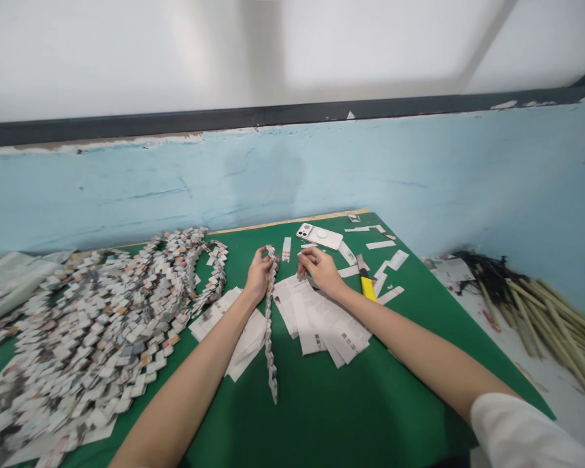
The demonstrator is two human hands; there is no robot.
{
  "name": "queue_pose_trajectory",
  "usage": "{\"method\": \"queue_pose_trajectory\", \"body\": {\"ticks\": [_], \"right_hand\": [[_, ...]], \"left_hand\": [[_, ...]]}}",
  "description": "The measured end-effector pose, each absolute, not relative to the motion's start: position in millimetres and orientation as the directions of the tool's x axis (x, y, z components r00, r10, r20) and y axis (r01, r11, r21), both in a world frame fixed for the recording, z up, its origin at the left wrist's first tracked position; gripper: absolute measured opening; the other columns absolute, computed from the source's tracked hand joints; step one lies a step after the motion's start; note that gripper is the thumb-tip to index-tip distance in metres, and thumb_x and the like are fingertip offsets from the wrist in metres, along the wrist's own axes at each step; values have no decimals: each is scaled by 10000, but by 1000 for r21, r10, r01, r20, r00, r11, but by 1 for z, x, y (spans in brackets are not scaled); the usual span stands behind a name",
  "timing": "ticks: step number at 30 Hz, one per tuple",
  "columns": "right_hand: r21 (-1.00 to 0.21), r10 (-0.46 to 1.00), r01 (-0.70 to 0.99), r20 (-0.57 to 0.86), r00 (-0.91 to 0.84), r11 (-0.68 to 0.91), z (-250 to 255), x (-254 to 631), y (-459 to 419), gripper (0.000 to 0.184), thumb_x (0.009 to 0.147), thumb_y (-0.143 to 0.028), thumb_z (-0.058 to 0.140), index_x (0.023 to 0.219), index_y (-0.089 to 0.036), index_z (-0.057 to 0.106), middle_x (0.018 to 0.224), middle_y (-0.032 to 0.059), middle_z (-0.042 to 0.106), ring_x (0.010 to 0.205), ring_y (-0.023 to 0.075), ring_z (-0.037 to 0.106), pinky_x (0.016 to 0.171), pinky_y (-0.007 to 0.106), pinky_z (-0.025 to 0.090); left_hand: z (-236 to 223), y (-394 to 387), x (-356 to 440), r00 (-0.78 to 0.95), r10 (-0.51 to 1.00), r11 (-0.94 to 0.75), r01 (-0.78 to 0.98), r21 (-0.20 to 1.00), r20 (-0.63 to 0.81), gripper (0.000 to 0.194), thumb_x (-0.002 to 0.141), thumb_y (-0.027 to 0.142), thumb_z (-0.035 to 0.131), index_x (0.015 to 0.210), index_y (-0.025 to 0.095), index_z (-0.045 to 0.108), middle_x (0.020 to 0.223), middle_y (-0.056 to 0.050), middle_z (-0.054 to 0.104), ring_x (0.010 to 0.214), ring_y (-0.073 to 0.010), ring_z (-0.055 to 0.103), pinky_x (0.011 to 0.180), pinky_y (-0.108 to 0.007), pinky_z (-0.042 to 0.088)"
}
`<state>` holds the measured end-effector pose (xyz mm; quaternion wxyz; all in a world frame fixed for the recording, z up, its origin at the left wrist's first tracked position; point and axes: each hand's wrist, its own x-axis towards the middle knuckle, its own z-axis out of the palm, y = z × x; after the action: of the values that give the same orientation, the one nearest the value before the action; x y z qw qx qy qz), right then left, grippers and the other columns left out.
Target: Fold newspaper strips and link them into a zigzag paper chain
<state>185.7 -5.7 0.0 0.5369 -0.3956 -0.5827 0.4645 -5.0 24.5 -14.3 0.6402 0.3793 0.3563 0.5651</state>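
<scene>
My left hand [258, 276] grips the upper end of a folded-paper chain [269, 331], a narrow zigzag strip that hangs down over the green table. To its right, my right hand [319, 270] is closed in a pinch on a small whitish piece, probably folded paper, too small to make out fully. A printed paper strip [286, 249] lies between the two hands. Under my right hand spreads a fan of cut paper sheets [316, 318]. More cut sheets [248, 344] lie beneath my left forearm.
A large heap of folded-paper chains [112, 325] covers the table's left side. At the back lies a white phone [322, 236]. A yellow cutter knife [367, 286] rests among loose paper strips [380, 245] on the right. Bamboo sticks [546, 318] lie on the floor beyond the table edge.
</scene>
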Motion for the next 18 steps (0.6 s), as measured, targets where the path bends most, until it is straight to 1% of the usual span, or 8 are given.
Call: {"method": "queue_pose_trajectory", "body": {"ticks": [2,5,7,9,11,14,16,18], "right_hand": [[-970,963,-55,240,-125,235,0,185,-6,362,928,-576,624,967,-222,556,644,-7,686,517,176,655,527,290,516],[-973,962,-57,231,-147,225,1,185,-7,366,925,-583,626,972,-230,543,650,-5,695,521,183,667,527,294,522],[-970,958,-66,241,-158,233,1,186,-8,352,930,-576,622,964,-235,540,636,-15,681,507,177,655,518,289,513],[-967,953,-68,255,-166,247,2,186,-10,340,936,-570,617,954,-239,545,615,-26,659,494,168,634,517,285,506],[-962,948,-53,272,-168,267,4,186,-12,333,939,-567,615,945,-238,560,595,-31,640,485,162,613,515,283,496],[-959,944,-37,284,-170,281,5,187,-13,328,943,-560,613,939,-234,577,600,-26,638,488,161,603,523,286,496],[-959,946,-50,283,-159,278,5,187,-12,332,940,-561,618,944,-232,579,616,-20,643,505,167,617,537,293,507],[-959,950,-65,283,-135,276,5,187,-11,337,930,-562,630,954,-229,585,635,-13,650,526,174,634,556,300,520]], "left_hand": [[-12,24,-3,99,995,65,-437,897,-24,419,763,292,762,1108,198,545,735,31,610,586,-96,543,565,-206,405],[-8,21,0,91,996,24,-376,926,11,492,749,343,835,1120,197,547,659,70,535,543,-80,486,534,-195,366],[-4,20,1,95,995,27,-404,914,12,542,733,388,867,1110,210,521,636,85,511,513,-73,455,508,-191,338],[0,19,2,102,995,58,-478,876,-9,517,756,456,851,1055,214,504,662,64,554,504,-73,459,491,-192,333],[3,19,2,132,991,104,-540,835,-38,449,802,489,810,979,193,523,705,16,612,519,-82,500,491,-201,367],[6,18,2,202,977,180,-597,782,-70,347,864,447,756,905,141,596,767,-61,681,603,-124,606,549,-234,471],[5,18,2,227,971,207,-622,755,-79,297,862,389,764,916,124,642,843,-93,721,678,-152,661,624,-261,530],[2,18,2,237,969,211,-629,748,-74,281,816,338,814,940,124,680,892,-90,739,721,-158,682,694,-276,559]]}}
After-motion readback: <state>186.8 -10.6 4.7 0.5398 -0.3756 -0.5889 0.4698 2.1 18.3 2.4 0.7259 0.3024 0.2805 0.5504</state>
